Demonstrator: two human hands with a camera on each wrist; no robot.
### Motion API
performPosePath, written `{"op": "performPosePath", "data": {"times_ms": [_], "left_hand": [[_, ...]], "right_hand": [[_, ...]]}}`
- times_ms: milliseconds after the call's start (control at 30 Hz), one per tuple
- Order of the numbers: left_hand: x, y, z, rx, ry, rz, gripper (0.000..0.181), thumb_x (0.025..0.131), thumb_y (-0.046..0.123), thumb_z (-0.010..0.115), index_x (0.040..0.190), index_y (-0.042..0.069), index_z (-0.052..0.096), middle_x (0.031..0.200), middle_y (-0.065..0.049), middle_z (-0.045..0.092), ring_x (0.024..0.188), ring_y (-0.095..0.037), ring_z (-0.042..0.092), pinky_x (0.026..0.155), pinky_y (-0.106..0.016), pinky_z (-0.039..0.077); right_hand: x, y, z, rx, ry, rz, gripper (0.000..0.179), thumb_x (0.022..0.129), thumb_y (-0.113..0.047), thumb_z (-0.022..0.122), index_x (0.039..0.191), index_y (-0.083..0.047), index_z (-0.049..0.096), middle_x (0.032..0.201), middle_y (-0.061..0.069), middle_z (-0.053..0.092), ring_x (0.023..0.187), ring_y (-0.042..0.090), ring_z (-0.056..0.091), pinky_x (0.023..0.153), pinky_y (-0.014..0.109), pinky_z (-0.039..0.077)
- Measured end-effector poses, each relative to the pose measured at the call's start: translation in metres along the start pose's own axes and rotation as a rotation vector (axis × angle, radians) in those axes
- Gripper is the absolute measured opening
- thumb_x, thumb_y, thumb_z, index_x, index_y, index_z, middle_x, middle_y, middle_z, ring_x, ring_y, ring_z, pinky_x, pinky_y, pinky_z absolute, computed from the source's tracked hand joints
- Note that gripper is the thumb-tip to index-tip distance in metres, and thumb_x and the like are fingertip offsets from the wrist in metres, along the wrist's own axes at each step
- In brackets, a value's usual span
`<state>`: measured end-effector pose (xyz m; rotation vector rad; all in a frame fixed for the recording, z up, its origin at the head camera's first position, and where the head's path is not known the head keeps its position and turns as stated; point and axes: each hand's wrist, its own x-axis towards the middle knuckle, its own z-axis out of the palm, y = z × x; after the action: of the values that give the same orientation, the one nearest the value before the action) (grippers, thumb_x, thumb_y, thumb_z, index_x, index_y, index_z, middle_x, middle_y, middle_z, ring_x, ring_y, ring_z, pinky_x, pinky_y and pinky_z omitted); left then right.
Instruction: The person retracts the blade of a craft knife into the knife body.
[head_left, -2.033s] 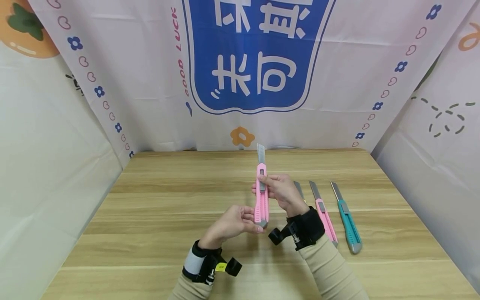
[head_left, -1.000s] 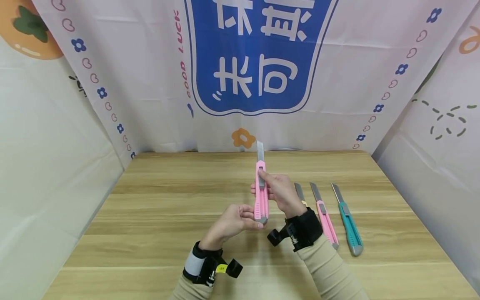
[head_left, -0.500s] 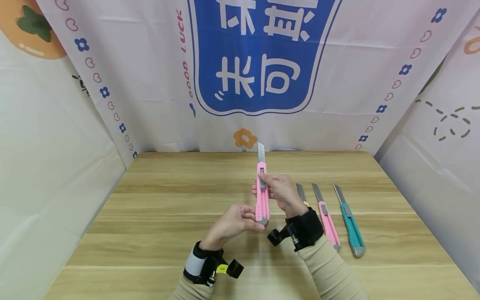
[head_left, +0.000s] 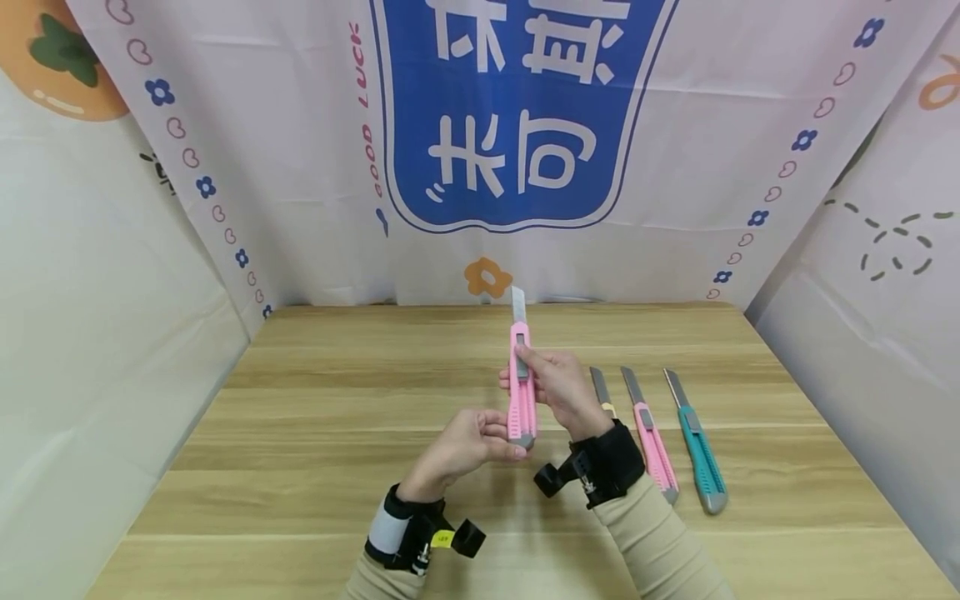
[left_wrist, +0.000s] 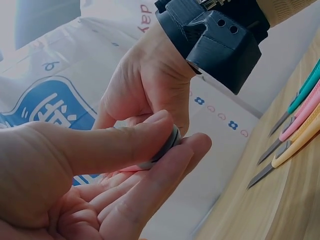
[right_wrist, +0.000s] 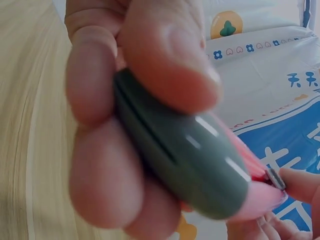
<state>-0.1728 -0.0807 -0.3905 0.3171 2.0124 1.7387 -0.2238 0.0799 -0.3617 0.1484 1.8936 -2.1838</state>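
Pink utility knife point(head_left: 522, 398), held up over the wooden table point(head_left: 337, 408) between your hands, has its blade out toward the white backdrop point(head_left: 315, 225). Starting at the left, your left hand point(head_left: 459, 446) has thumb and fingers clamped on the knife's grey tail end. Your right hand point(head_left: 567, 387) pinches the body higher up, thumb on the grey slider, fingers round behind. On the table past that hand lies a yellow knife point(head_left: 599, 386), mostly hidden in the head view. Next comes a second pink knife point(head_left: 653, 446), then a teal knife point(head_left: 699, 454) farthest right, both blades out.
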Motion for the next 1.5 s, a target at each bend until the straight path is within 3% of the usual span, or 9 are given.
{"op": "performPosePath", "data": {"times_ms": [133,367,700,933,1500], "left_hand": [[-0.0009,0.0002,-0.0003,0.001,0.009,-0.003,0.041,0.077,0.005,0.072,0.115,-0.004,0.059,0.103,-0.02,0.071,0.087,-0.021,0.069,0.094,-0.045,0.054],[-0.0012,0.0005,-0.0001,-0.007,0.007,0.006,0.041,0.077,0.005,0.072,0.115,-0.005,0.059,0.102,-0.021,0.071,0.087,-0.022,0.069,0.093,-0.043,0.055],[0.0017,-0.0008,0.0003,-0.002,0.003,0.015,0.039,0.077,0.002,0.072,0.113,-0.007,0.06,0.102,-0.022,0.071,0.087,-0.022,0.069,0.088,-0.038,0.058],[0.002,-0.0013,0.0006,-0.007,-0.004,0.008,0.037,0.077,0.001,0.071,0.111,-0.006,0.061,0.101,-0.022,0.071,0.086,-0.021,0.069,0.086,-0.035,0.059],[0.0003,-0.0023,-0.0008,-0.003,-0.005,0.01,0.038,0.077,0.002,0.071,0.112,-0.007,0.06,0.101,-0.022,0.071,0.087,-0.021,0.069,0.088,-0.036,0.058]], "right_hand": [[-0.0015,0.0014,0.0006,-0.026,-0.02,0.008,0.052,0.09,-0.04,0.058,0.115,0.006,0.061,0.079,0.004,0.075,0.079,0.018,0.071,0.065,0.023,0.063],[-0.0014,0.0033,0.0005,-0.023,-0.017,-0.011,0.051,0.091,-0.037,0.058,0.114,0.009,0.062,0.083,0.009,0.076,0.077,0.018,0.071,0.064,0.024,0.063],[0.0006,0.0015,0.0016,-0.028,-0.004,-0.019,0.044,0.094,-0.027,0.057,0.113,0.013,0.06,0.065,0.0,0.073,0.067,0.015,0.07,0.057,0.021,0.062],[-0.0014,-0.0006,0.0018,-0.025,-0.023,-0.031,0.043,0.095,-0.022,0.055,0.114,0.016,0.058,0.062,-0.002,0.071,0.063,0.013,0.07,0.056,0.021,0.062],[-0.0019,0.0017,0.0021,-0.048,-0.003,-0.03,0.04,0.094,-0.022,0.056,0.117,0.01,0.059,0.08,0.011,0.076,0.073,0.019,0.071,0.065,0.026,0.063]]}}
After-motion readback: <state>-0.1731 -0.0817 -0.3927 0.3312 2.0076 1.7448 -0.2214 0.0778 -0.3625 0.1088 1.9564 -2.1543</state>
